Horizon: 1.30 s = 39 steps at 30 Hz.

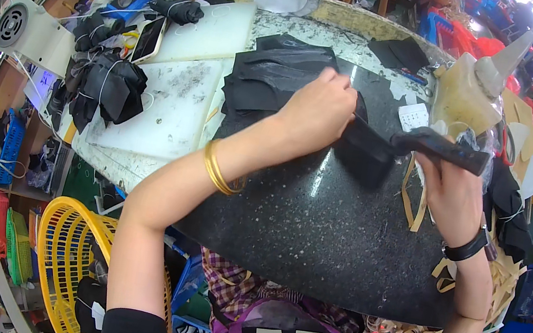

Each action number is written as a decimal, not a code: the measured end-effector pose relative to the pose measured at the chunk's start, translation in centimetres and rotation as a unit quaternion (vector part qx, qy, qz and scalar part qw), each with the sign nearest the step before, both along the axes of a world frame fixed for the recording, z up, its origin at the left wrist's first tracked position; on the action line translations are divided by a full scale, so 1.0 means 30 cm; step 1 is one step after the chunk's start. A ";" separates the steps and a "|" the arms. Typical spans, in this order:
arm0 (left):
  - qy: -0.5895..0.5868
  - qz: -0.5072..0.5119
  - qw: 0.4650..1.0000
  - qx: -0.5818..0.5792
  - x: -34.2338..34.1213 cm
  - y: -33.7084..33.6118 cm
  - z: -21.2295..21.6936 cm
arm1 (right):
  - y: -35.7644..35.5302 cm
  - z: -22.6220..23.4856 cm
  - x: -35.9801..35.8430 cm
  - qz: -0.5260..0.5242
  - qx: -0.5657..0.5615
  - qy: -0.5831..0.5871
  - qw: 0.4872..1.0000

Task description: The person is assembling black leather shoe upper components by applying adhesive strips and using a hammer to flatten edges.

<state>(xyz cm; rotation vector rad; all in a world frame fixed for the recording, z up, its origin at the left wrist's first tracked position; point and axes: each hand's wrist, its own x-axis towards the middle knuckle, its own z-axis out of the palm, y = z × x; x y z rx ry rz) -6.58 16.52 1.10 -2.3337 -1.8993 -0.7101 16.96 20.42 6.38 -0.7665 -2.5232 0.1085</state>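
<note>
Right hand closed around the handle of a black brush-like tool, fingers wrapped from below; tool head points toward the left hand. Left hand pinched shut on a black cut piece, pressing it flat on the dark speckled stone slab; tool tip touches that piece just beside the left fingers. Gold bangles on left wrist, black watch on right.

Just beyond the left hand: stack of black cut pieces lying on the slab's far edge. Just beyond the right hand: translucent squeeze bottle with cone nozzle, upright. Tan strips lie under the right hand, touching the slab.

Further left of the grip: white cutting boards, bundles of black pieces tied with white cord, a phone. Below the left forearm: yellow plastic basket.
</note>
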 end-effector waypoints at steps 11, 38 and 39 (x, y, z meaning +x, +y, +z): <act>0.236 -0.055 0.951 0.191 0.071 -0.098 -0.100 | 0.237 -0.049 -0.410 0.218 0.032 -0.019 0.975; -0.354 0.151 0.906 -0.176 -0.407 -0.577 0.216 | 0.080 -0.009 -0.392 0.252 -0.218 0.059 0.941; -0.299 0.228 0.900 -0.219 -0.466 -0.568 0.180 | 0.056 0.006 -0.380 0.297 -0.206 0.043 0.931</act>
